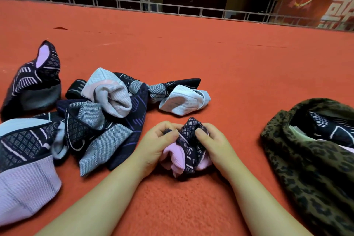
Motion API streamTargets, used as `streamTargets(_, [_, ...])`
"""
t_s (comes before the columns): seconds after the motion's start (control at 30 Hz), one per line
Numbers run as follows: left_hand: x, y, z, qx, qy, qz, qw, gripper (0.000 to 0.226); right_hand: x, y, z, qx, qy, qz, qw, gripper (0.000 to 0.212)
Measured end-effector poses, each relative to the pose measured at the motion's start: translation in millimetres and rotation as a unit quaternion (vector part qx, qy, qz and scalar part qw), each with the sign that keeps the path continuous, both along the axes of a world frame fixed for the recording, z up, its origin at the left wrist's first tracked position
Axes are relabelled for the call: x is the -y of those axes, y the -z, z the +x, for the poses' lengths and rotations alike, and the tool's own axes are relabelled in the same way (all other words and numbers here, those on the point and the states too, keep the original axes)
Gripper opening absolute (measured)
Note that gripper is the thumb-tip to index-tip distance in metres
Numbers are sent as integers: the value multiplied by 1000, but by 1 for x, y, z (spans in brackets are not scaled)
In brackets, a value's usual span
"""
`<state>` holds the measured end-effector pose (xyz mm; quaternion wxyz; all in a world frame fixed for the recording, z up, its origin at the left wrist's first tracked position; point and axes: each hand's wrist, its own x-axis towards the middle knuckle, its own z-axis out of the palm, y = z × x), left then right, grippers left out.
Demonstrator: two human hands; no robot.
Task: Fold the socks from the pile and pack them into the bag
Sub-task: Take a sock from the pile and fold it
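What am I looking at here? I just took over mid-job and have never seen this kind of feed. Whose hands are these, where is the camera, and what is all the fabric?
There is no machine here: a person works with bare hands, and the single picture comes from a camera worn on their head, looking forward and down.

The left hand and right hand both grip one bunched sock bundle, dark patterned with pink parts, just above the orange carpet.

To the left lies the pile of loose socks, in dark, grey and pale tones. More socks lie at the far left edge.

To the right sits the leopard-print bag, open, with some socks already inside.

So the person appears to be folding one bundle before packing it.
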<state>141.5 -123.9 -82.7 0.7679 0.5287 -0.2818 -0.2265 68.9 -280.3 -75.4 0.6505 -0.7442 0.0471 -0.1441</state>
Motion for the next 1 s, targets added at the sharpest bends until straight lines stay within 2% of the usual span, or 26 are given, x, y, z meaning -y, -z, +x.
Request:
streamTargets(0.03, [1,-1,0,-11,-16,-5,1000,32,1,1,1,-6,-13,7,1000,27])
streamTargets(0.1, [4,-2,2,-39,-81,-3,996,23,-1,2,3,-7,-27,20,999,23])
streamTargets(0.17, [6,-2,8,-67,-153,-8,986,20,-2,0,6,5,11,48,999,16])
streamTargets(0.23, [6,-2,12,-79,-193,-15,978,31,2,-2,8,23,85,97,991,7])
streamTargets(0.3, [5,-1,19,-89,-212,-17,973,40,7,-2,8,24,141,122,982,11])
streamTargets(0.4, [2,1,27,-92,-249,-38,963,59,8,-1,8,20,166,115,979,15])
streamTargets(0.43, [1,-1,28,-98,-272,-46,956,57,7,-1,8,18,170,117,978,15])
streamTargets(0.53, [-2,3,34,-116,-332,-72,933,23,7,-1,8,15,178,117,977,15])
streamTargets(0.6, [-2,2,27,-39,-350,-28,936,21,7,1,7,18,177,121,976,14])
streamTargets(0.7, [-1,-6,9,110,-397,56,910,18,6,1,7,23,176,152,972,14])
streamTargets(0.87, [-3,-6,2,192,-424,99,879,27,6,0,8,41,170,235,956,16])
streamTargets(1.0, [-5,-7,-1,285,-437,114,846,23,6,-3,9,61,165,305,936,17])
